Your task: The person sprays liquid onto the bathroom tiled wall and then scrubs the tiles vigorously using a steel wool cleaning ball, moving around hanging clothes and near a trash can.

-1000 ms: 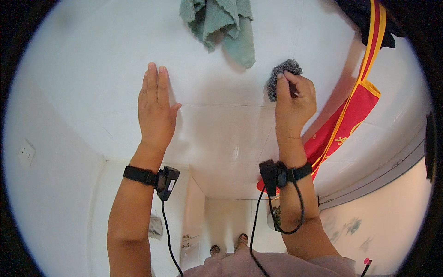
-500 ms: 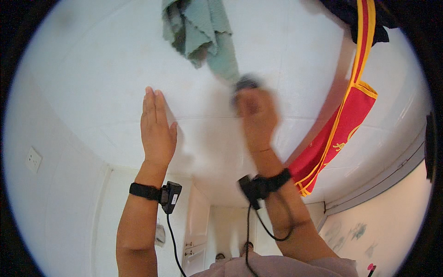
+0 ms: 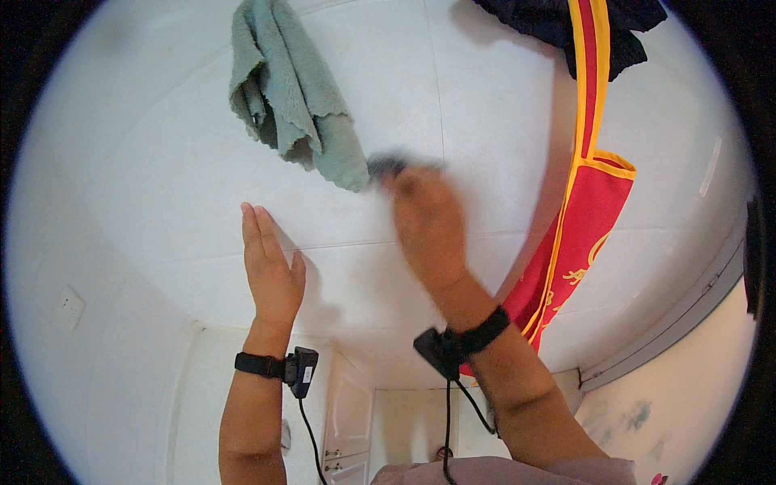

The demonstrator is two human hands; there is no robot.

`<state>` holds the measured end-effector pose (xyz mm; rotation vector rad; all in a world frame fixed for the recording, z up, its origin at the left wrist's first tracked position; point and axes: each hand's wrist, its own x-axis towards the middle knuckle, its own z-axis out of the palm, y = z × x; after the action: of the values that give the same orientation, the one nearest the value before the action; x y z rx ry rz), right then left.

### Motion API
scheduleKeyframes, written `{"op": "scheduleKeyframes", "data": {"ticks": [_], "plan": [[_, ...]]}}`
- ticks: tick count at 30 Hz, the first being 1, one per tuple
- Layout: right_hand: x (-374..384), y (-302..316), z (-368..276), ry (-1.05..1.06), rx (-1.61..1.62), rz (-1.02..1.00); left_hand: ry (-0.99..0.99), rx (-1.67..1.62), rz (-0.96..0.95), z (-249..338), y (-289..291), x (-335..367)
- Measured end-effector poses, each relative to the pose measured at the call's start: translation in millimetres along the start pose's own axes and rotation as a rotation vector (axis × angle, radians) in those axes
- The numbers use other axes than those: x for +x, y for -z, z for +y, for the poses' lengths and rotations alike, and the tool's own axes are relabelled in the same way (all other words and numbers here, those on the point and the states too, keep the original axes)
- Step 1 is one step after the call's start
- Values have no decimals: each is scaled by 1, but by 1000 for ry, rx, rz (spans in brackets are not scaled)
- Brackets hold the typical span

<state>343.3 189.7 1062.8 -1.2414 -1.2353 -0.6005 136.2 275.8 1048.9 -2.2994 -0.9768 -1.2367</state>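
Note:
My left hand (image 3: 271, 263) lies flat against the white tiled wall (image 3: 453, 89), fingers straight and together, holding nothing. My right hand (image 3: 424, 218) is blurred with motion and presses a dark grey scrubbing pad (image 3: 388, 164) against the wall, just right of the lower tip of a hanging grey-green cloth (image 3: 287, 93). Both wrists wear black bands with small black devices and cables.
A red and yellow fabric (image 3: 578, 242) hangs down the wall at the right, below a dark garment (image 3: 558, 24). A wall socket (image 3: 69, 307) sits at the far left. A grey frame edge (image 3: 679, 319) runs along the lower right.
My right hand has swept the scrubbing pad leftward across the wall, from near the red fabric to beside the green cloth. My left hand stays flat on the wall.

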Motion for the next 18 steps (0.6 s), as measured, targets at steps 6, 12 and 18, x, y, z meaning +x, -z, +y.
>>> {"op": "scheduleKeyframes", "data": {"ticks": [6, 12, 18], "plan": [[-52, -13, 28, 210, -165, -219, -28, -65, -96, -10, -4, -4], [5, 27, 31, 257, -240, 95, -45, -284, -164, -9, -18, -10], [-38, -1, 14, 144, -136, -151, -173, -449, -232, -4, -12, -13]]}}
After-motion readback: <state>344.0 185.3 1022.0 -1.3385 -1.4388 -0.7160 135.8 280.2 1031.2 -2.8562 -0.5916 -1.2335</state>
